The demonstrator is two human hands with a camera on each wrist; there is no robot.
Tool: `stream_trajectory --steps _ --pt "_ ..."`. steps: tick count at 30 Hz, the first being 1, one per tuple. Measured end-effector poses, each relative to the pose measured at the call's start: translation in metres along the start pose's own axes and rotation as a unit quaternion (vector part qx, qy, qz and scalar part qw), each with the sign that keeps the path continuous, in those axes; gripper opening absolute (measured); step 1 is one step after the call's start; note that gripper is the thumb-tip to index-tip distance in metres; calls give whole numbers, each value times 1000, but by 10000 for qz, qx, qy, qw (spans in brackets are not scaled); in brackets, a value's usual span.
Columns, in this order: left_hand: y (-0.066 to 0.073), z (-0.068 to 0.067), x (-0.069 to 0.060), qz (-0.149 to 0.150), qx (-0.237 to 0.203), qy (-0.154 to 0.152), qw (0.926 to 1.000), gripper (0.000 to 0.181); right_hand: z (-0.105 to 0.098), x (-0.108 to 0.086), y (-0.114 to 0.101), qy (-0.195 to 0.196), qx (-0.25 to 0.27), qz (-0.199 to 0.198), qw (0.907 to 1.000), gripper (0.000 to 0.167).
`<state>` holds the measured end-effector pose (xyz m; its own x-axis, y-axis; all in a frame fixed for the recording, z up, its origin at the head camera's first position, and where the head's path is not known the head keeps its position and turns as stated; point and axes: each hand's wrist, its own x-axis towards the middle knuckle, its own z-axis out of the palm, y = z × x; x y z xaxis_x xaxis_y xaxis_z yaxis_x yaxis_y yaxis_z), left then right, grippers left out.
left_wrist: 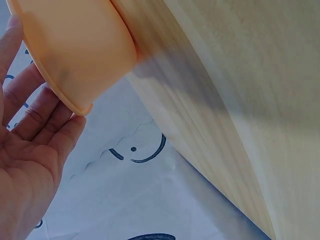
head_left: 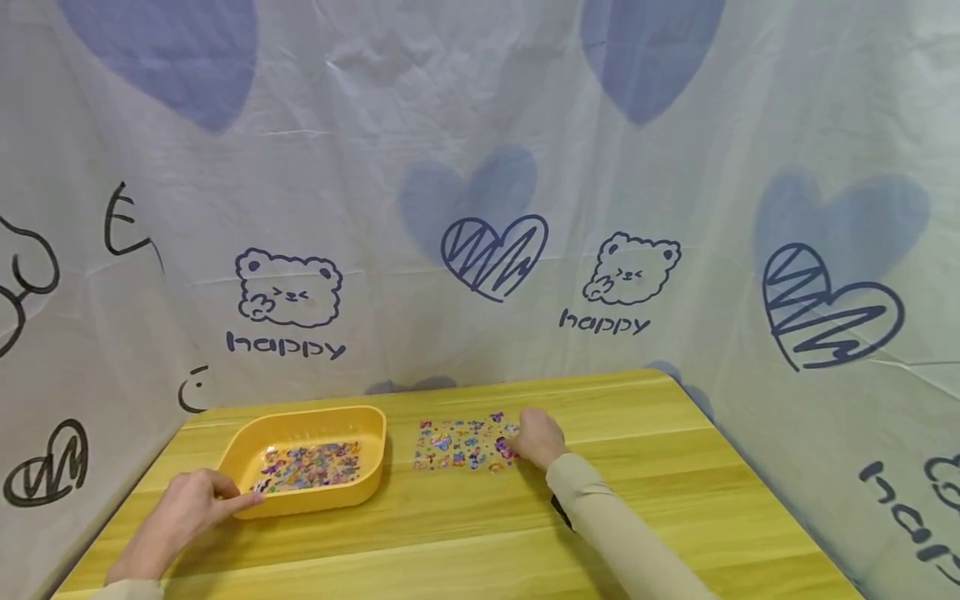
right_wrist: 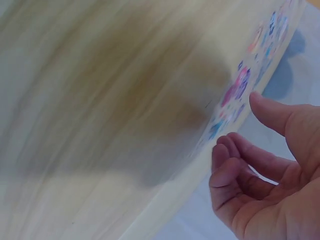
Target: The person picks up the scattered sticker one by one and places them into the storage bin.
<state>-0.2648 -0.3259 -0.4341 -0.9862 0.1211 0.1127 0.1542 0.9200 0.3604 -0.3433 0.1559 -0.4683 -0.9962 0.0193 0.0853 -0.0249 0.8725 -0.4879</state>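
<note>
On the left of the table, a yellow plastic tray (head_left: 315,502) holds a pile of small colourful stickers or flat pieces (head_left: 318,467). My left hand (head_left: 187,504) grips its near left corner, thumb over the rim and fingers outside under the lip; the left wrist view shows the hand (left_wrist: 37,145) at the tray wall (left_wrist: 80,45). To the tray's right, colourful cartoon stickers (head_left: 457,446) lie spread in a rectangle, seemingly on a clear sheet. My right hand (head_left: 538,439) is at their right end. In the right wrist view, that hand (right_wrist: 270,185) has loosely bent fingers and the thumb apart, with nothing visible between.
The wooden table (head_left: 465,542) has a rounded far right corner. A white cloth (head_left: 390,208) printed with hearts, bears and "happy" hangs behind the table and along both sides. A dark band (head_left: 561,512) shows at my right wrist.
</note>
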Motion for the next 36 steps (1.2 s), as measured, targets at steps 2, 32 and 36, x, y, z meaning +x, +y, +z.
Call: stream_trajectory --steps 2,32,36 --pt "0 1 0 -8 31 4 10000 37 1 0 6 -37 -8 63 10000 40" --pt "1 -1 1 -5 -142 -119 9998 44 -10 4 23 -263 -171 633 9975 43" --pt "-1 -1 1 -114 -104 -140 9998 45 -9 5 23 -507 -81 695 9963 36"
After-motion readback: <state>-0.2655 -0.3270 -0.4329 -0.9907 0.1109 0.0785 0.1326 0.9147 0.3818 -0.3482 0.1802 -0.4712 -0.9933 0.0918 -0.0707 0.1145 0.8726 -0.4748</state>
